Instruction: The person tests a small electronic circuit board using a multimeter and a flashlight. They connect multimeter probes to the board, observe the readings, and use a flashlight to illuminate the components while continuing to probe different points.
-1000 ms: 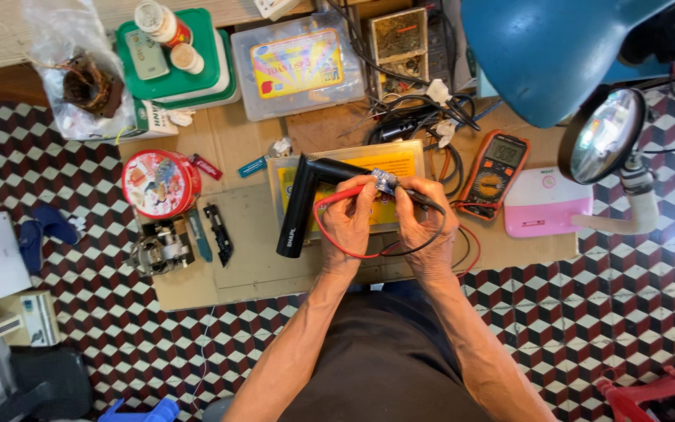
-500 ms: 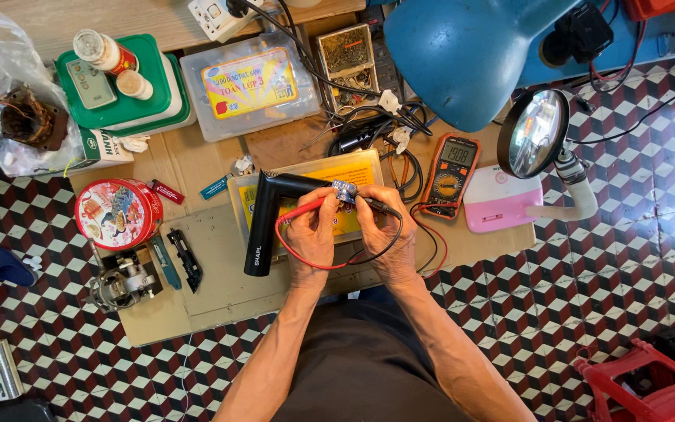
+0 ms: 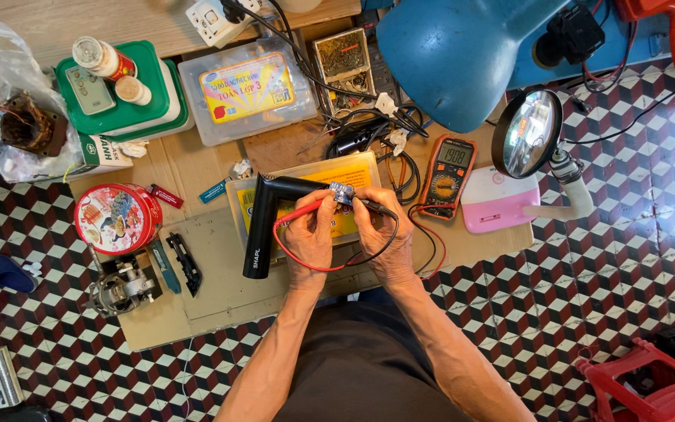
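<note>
My left hand (image 3: 310,238) grips a red test probe (image 3: 300,212) whose tip meets a small circuit board (image 3: 342,192) at the end of a black L-shaped hair dryer (image 3: 263,223). My right hand (image 3: 384,234) pinches a black test probe (image 3: 374,206) against the same board from the right. Red and black leads (image 3: 330,266) loop under both hands and run right toward an orange and black multimeter (image 3: 445,177). The dryer lies over a clear flat box with a yellow sheet (image 3: 353,169) on a cardboard mat (image 3: 220,273).
A round red tin (image 3: 112,218), a small motor (image 3: 123,287) and a black clip (image 3: 184,263) lie at left. Green-lidded boxes (image 3: 119,98) and a clear case (image 3: 248,86) sit behind. A blue lamp shade (image 3: 462,55), a magnifier (image 3: 526,133) and a pink box (image 3: 498,202) are at right.
The view has shifted, so the whole scene sits lower and further left in the frame. Both hands stay on the probes at the board.
</note>
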